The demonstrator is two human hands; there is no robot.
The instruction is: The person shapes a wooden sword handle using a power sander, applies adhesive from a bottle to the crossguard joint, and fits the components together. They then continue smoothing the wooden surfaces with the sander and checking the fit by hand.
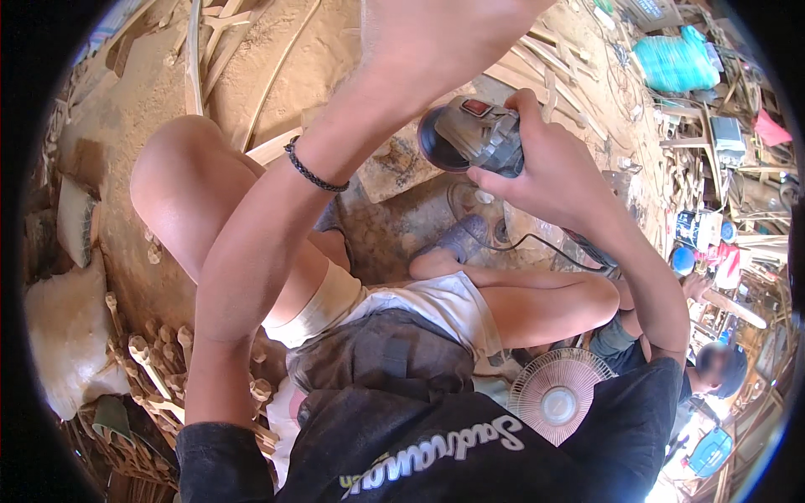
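One grinder [486, 138] was clamped in the right hand [549, 155], well forward of the fan [559, 407]. The left hand [461, 33], apart and farther forward, was partly cropped; its grip could not be determined. Wood strips [194, 63] lay forward-left of the fan.

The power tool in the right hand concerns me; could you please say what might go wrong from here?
If the right hand slips, the disc of the power tool might touch the bare left forearm. The dark cord curves near a foot and could snag.
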